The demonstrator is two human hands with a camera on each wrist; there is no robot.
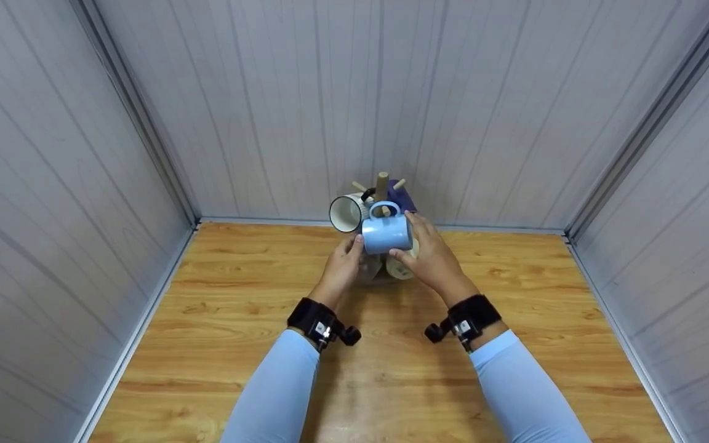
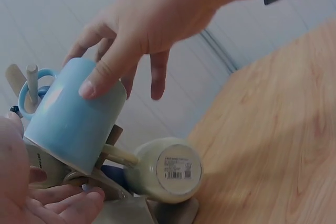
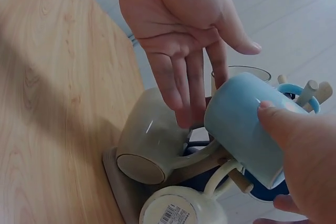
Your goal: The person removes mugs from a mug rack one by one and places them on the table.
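The right hand (image 1: 431,255) has its fingers (image 2: 97,80) curled round the light blue mug (image 1: 386,232), whose handle is looped over a peg of the wooden mug tree (image 1: 381,184). The left hand (image 1: 343,261) lies straight-fingered at the mug's side. Other mugs crowd the pegs just below; a knock could unhook the cream mug (image 2: 165,170). How deep the handle sits is unclear.

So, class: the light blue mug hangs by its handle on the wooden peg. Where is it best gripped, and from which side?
Grip the light blue mug round its smooth body, from the near side: its handle is looped over the peg, and the other mugs crowd the sides and below.
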